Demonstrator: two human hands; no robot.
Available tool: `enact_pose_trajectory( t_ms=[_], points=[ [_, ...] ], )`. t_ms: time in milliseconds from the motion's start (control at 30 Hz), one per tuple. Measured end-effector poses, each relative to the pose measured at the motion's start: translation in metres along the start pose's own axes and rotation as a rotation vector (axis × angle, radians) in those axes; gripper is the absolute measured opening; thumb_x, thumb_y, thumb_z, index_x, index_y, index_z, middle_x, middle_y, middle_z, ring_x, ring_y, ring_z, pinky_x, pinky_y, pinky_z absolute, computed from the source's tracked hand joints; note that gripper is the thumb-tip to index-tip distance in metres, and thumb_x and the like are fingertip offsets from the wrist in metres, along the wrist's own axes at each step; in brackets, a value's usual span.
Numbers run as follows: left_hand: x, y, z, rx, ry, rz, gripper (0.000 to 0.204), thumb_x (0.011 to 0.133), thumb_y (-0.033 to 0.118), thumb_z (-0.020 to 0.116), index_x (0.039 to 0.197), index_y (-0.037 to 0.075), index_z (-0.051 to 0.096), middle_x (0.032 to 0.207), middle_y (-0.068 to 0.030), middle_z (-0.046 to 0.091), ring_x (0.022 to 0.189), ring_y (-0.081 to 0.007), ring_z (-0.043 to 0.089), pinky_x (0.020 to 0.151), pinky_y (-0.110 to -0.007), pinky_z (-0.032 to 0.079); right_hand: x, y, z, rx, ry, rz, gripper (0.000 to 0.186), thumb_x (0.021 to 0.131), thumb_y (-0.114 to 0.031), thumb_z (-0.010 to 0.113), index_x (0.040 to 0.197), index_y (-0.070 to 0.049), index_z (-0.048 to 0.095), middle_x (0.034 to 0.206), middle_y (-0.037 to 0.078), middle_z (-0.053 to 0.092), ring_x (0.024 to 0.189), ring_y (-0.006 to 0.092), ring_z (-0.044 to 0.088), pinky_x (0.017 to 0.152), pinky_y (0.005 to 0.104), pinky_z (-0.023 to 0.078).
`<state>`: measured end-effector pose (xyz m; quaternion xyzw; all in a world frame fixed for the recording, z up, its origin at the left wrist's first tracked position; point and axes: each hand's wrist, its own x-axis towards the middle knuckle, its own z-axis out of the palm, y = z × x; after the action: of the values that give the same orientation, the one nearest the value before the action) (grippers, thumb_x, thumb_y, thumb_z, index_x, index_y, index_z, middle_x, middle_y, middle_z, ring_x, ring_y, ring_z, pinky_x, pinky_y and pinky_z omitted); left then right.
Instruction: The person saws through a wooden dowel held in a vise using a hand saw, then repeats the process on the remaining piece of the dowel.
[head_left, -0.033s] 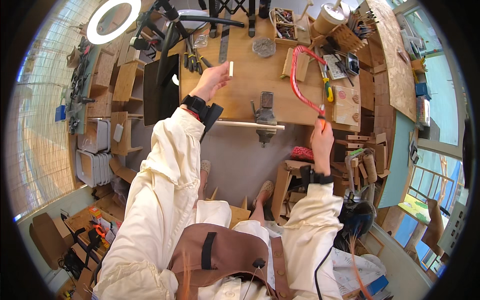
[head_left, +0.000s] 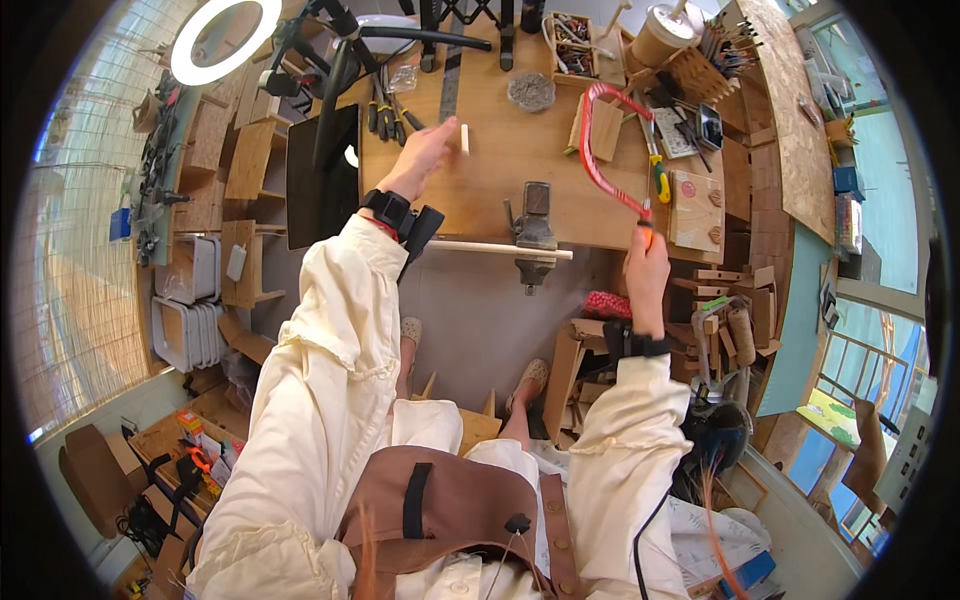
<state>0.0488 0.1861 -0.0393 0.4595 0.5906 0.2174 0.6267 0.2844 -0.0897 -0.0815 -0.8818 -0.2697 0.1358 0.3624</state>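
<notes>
My right hand (head_left: 647, 275) is wrapped round the handle of a hacksaw with a curved red frame (head_left: 592, 150), held upright over the right front of the workbench. At the far left of the bench my left hand (head_left: 425, 160) reaches out with fingers extended, slightly blurred. Just beside its fingertips stands or lies a short pale wooden stick (head_left: 465, 140), apart from them by a small gap. A long pale wooden rod (head_left: 490, 248) runs along the bench's front edge, at the metal bench vise (head_left: 534, 220).
Pliers (head_left: 385, 120), a steel ruler (head_left: 451, 88) and a round clear tub (head_left: 531, 92) lie toward the back of the workbench (head_left: 480, 180). A yellow-and-green handled tool (head_left: 659, 180) and a wooden box (head_left: 694, 212) sit at the right. A dark screen (head_left: 322, 185) stands at the left.
My left hand has drawn slightly left, away from the short stick, which it touched before. My right hand and the hacksaw have shifted a little.
</notes>
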Motion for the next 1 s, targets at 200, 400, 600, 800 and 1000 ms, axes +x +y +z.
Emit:
enact_pose_trajectory(
  t_ms=[200, 400, 600, 800, 1000],
  points=[
    [-0.070, -0.020, -0.042, 0.539, -0.097, 0.733, 0.033, 0.095, 0.030, 0.059, 0.117, 0.005, 0.063, 0.108, -0.0111, 0.067, 0.098, -0.0240, 0.063, 0.097, -0.043, 0.043, 0.069, -0.029, 0.029, 0.009, -0.107, 0.153, 0.039, 0.098, -0.035, 0.050, 0.111, 0.001, 0.054, 0.098, 0.028, 0.064, 0.092, 0.0459, 0.061, 0.080, 0.0491, 0.048],
    [-0.130, -0.035, -0.043, 1.070, -0.297, 0.916, 0.034, 0.087, 0.027, 0.068, 0.116, 0.010, 0.065, 0.106, -0.0099, 0.067, 0.102, -0.0250, 0.062, 0.108, -0.046, 0.035, 0.088, 0.008, 0.025, 0.024, 0.009, -0.313, 0.041, 0.098, -0.032, 0.051, 0.122, 0.002, 0.057, 0.119, 0.024, 0.058, 0.113, 0.0361, 0.053, 0.096, 0.0417, 0.042],
    [-0.125, -0.037, -0.047, 1.064, -0.249, 0.948, 0.025, 0.085, 0.023, 0.068, 0.107, 0.012, 0.069, 0.070, -0.0057, 0.058, 0.068, -0.0246, 0.058, 0.066, -0.037, 0.044, -0.067, -0.035, -0.002, 0.493, -0.144, 0.054, 0.024, 0.100, -0.025, 0.053, 0.102, -0.001, 0.057, 0.096, 0.005, 0.058, 0.089, 0.0166, 0.053, 0.083, 0.0297, 0.044],
    [-0.123, -0.036, -0.045, 1.051, -0.246, 1.042, 0.021, 0.087, 0.025, 0.066, 0.101, 0.010, 0.069, 0.068, -0.0057, 0.057, 0.066, -0.0249, 0.058, 0.061, -0.038, 0.044, -0.143, -0.081, 0.054, 0.912, -0.424, 0.467, 0.037, 0.099, -0.040, 0.053, 0.109, -0.005, 0.061, 0.104, 0.001, 0.063, 0.101, 0.0143, 0.056, 0.084, 0.0307, 0.045],
    [-0.122, -0.038, -0.048, 1.049, -0.179, 1.091, 0.017, 0.088, 0.026, 0.066, 0.097, 0.011, 0.069, 0.067, -0.0058, 0.056, 0.063, -0.0252, 0.058, 0.058, -0.038, 0.044, -0.117, -0.094, 0.034, -0.046, -0.560, 0.045, 0.059, 0.090, -0.060, 0.053, 0.103, -0.004, 0.066, 0.093, 0.010, 0.066, 0.089, 0.0278, 0.057, 0.079, 0.0391, 0.043]
  ],
)
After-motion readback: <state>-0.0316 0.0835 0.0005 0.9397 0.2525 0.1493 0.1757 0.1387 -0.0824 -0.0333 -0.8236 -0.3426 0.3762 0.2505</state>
